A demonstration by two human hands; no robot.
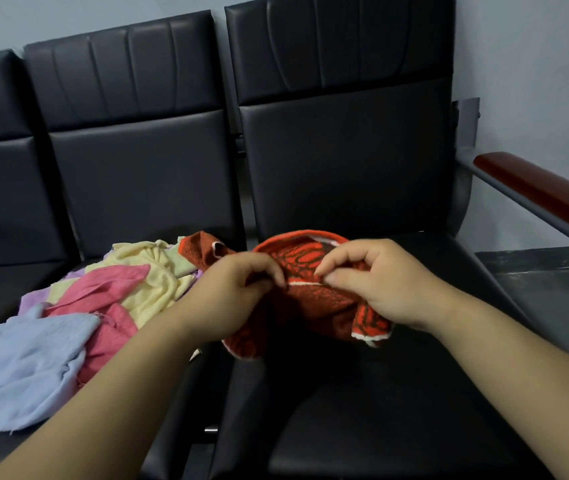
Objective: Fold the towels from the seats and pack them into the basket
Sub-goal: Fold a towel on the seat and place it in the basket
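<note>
A crumpled red towel with black pattern and white edging (314, 299) is held just above the right black seat (380, 410). My left hand (231, 292) grips its left side and my right hand (373, 282) pinches its white-trimmed edge. On the middle seat lies a heap of loose towels: a light blue one (26, 365) in front, a pink one (103, 299), a pale yellow one (151, 271) and a bit of lilac (32, 299). No basket is in view.
The row of black padded seats has tall backrests (338, 116) behind. A dark red armrest on a grey metal bar (546, 199) runs along the right. A dark side surface (553, 289) sits beyond it, under a pale wall.
</note>
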